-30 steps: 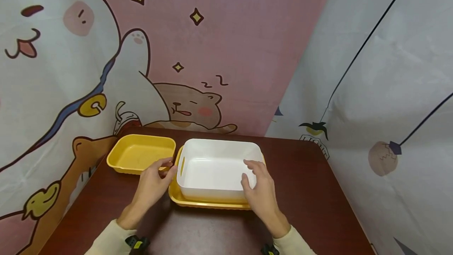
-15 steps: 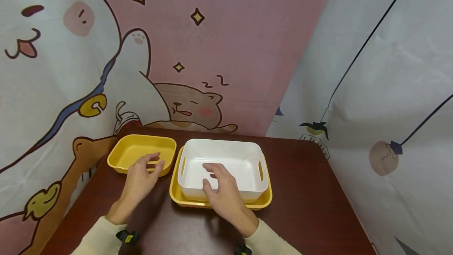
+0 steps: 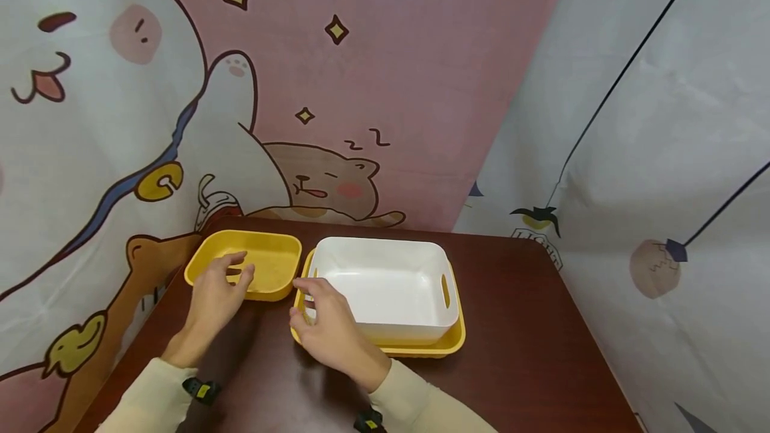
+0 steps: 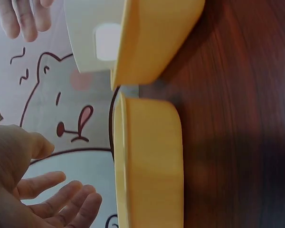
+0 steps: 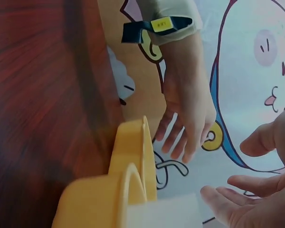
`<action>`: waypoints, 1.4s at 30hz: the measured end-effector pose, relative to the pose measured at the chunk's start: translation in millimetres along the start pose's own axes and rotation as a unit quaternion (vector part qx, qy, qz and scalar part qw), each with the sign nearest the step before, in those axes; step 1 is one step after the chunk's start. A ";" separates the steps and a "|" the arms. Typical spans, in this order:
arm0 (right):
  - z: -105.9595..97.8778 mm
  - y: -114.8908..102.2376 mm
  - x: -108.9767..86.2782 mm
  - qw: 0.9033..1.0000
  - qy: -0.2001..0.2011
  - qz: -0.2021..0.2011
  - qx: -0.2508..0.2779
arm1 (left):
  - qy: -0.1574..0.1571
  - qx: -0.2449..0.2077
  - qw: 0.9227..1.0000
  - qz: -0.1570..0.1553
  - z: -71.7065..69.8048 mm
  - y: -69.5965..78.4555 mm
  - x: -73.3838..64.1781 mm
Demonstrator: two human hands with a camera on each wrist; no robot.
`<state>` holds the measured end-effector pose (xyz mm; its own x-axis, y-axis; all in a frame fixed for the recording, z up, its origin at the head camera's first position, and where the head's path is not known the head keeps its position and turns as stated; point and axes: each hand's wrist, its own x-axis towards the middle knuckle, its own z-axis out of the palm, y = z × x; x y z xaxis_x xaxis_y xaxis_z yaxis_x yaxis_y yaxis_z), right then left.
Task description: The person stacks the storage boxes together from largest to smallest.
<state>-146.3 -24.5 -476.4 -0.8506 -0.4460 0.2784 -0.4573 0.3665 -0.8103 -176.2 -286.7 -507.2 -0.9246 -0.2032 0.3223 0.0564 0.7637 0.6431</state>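
Note:
My left hand hovers over the near part of a small yellow tray, fingers loosely bent and holding nothing. In the left wrist view that hand is apart from the tray's rim. A white bin with cut-out handles sits inside a larger yellow tray beside it. Over the bin's left end is my right hand, thumb and fingers spread apart with nothing between them. It hides the bin's near left corner and part of the larger tray's rim. The right wrist view shows its fingers above both trays.
The brown table carries both trays side by side near its back left. A printed cloth with cartoon animals hangs behind, and another patterned white sheet stands along the right edge.
Both hands have moved left: the left from the gap between the trays to over the small tray, the right from the white bin's right end to its left end. Trays and bin stay put.

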 end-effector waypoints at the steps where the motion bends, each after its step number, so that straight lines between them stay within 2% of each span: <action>1: 3.7 -1.1 2.6 1.000 -0.005 0.006 -0.005 | 0.000 0.004 1.000 -0.002 -1.3 -2.6 1.4; 13: 43.6 -11.5 23.9 0.993 -0.043 0.035 -0.104 | 0.001 0.052 0.998 -0.040 -7.7 -33.6 10.8; 24: 67.7 -14.4 41.5 0.989 -0.062 0.096 -0.097 | 0.003 0.073 0.994 -0.077 -14.2 -59.2 17.7; 27: 72.4 -14.7 44.9 0.987 -0.063 0.113 -0.094 | 0.004 0.083 0.993 -0.079 -16.6 -66.8 18.7; 31: 77.4 -13.0 50.0 0.985 -0.057 0.139 -0.089 | 0.004 0.090 0.992 -0.088 -18.0 -75.1 21.6; 35: 82.9 -7.6 55.0 0.982 -0.044 0.168 -0.069 | -0.005 0.081 0.991 -0.109 -18.1 -81.7 24.8; 42: 88.8 -0.8 59.7 0.976 -0.040 0.207 -0.049 | -0.014 0.078 0.990 -0.119 -19.0 -94.1 31.2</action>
<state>-173.7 -124.0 -504.9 -0.9470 -0.3031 -0.1069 -0.1041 0.6039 -0.7903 -203.3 -376.5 -544.4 -0.9147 -0.3734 0.1545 -0.2208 0.7820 0.5829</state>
